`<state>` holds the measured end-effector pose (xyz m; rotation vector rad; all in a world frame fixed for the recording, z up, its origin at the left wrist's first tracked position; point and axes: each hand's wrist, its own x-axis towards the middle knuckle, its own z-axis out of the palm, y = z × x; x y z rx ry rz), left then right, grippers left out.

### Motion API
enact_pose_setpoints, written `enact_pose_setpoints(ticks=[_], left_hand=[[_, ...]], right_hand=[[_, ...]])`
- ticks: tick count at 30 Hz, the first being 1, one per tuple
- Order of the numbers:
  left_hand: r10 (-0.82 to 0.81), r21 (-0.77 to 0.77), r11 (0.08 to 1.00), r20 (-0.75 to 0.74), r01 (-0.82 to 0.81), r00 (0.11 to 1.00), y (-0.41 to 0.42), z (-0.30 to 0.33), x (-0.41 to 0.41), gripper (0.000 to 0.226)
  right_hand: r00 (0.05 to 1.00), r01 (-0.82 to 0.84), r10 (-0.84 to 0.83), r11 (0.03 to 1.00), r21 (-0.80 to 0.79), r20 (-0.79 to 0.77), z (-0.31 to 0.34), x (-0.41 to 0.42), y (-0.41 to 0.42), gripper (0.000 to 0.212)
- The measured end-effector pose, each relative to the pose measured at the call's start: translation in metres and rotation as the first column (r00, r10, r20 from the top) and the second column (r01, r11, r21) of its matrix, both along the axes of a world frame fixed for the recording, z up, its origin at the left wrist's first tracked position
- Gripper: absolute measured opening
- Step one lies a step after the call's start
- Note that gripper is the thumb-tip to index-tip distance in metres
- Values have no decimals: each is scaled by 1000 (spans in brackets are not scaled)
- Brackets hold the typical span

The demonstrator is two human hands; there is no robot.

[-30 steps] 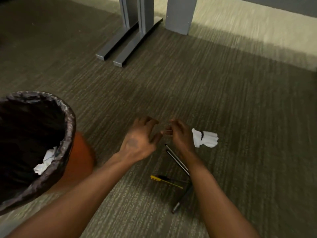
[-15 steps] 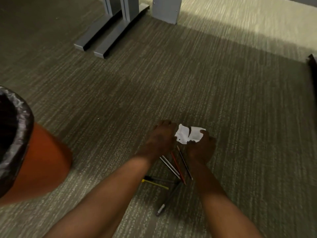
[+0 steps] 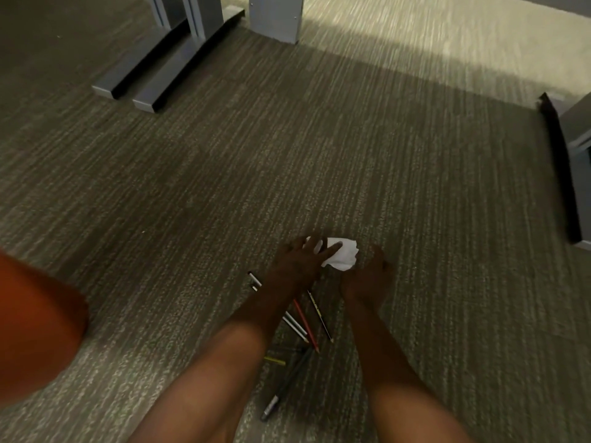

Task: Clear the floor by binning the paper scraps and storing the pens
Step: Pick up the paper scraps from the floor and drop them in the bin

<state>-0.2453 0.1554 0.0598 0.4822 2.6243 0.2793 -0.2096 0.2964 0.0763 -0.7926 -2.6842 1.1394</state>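
A crumpled white paper scrap (image 3: 342, 258) lies on the grey carpet between my two hands. My left hand (image 3: 299, 262) rests on its left side with fingers spread over it. My right hand (image 3: 367, 276) cups its right edge, fingers curled against the paper. Below the hands several pens and pencils (image 3: 307, 327) lie scattered on the carpet: a red one, white ones, a dark one and a yellow-tipped one. The orange bin (image 3: 35, 327) shows only its side wall at the left edge; its opening is out of view.
Grey desk feet (image 3: 147, 81) and a grey post (image 3: 275, 17) stand at the back. A grey cabinet with a dark strip (image 3: 563, 174) stands at the right edge. Open carpet lies around the hands.
Both hands have closed in on the paper scrap, the left now laid over it. The view has shifted right, so the bin has slid further out at the left.
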Motion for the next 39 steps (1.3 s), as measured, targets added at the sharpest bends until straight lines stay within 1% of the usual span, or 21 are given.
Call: enact_pose_setpoints(ticks=[3,6,7,10,13,15,16,17,19,21,23,24,26,27,29,31,33,35,36,37,39], left_hand=[[44,41,998,-1,-44,999,1,-5,-3,58],[194,187,961,71,-204,978,3,-6,-1,47],[240,243,936,85,-254,967,3,-4,0,46],[345,358,868,60,-343,937,1,0,5,41],[466,462,759,106,-458,878,-2,13,8,40],[535,522,689,102,-502,839,-6,21,9,47],[558,534,669,98,-517,824,-9,26,11,45],[573,534,662,90,-525,815,-13,30,11,40],[588,548,651,75,-526,805,-24,37,14,28],[631,597,582,97,-553,770,-39,49,15,24],[685,636,505,116,-583,719,-54,68,14,21],[707,645,476,124,-598,696,-61,80,13,20],[734,657,438,132,-613,666,-74,105,14,15],[742,667,428,126,-610,659,-81,118,16,14],[750,686,424,100,-591,654,-99,144,23,10],[751,672,469,38,-573,659,-121,172,33,5],[754,621,522,-17,-584,656,-143,201,41,8],[785,599,506,-21,-621,619,-164,224,51,9],[812,601,475,-16,-643,584,-173,234,55,10],[835,597,450,-16,-665,550,-181,242,61,13],[844,570,469,-66,-675,532,-193,255,72,20]], right_hand=[[998,-1,4,998,-58,65,-5,-2,4,76],[992,-46,57,994,-97,113,-8,-9,6,82],[989,-71,84,991,-112,117,-9,-12,6,80],[976,-168,183,977,-130,114,-13,-15,3,69],[954,-256,270,960,-112,129,-12,-13,0,60],[956,-280,288,954,-110,65,-6,-13,-8,48],[961,-271,275,952,-142,12,-3,-13,-15,44],[969,-245,246,946,-212,-24,2,-13,-22,42],[982,-190,181,901,-391,-60,12,-12,-34,41],[980,-198,173,854,-481,-96,23,-12,-45,33],[965,-261,208,825,-501,-161,32,-13,-55,14],[954,-297,227,818,-493,-198,39,-15,-61,10],[937,-339,246,814,-472,-249,52,-17,-75,20],[932,-351,245,795,-494,-268,61,-18,-82,19],[923,-374,237,732,-570,-302,79,-20,-98,12],[909,-411,228,623,-665,-348,99,-20,-115,10],[873,-486,228,492,-722,-432,120,-16,-135,27],[839,-544,217,347,-764,-499,141,-8,-154,45],[825,-564,215,277,-778,-522,151,-3,-162,47],[813,-580,224,217,-785,-538,159,3,-170,45],[784,-606,262,124,-786,-564,174,13,-184,36]])
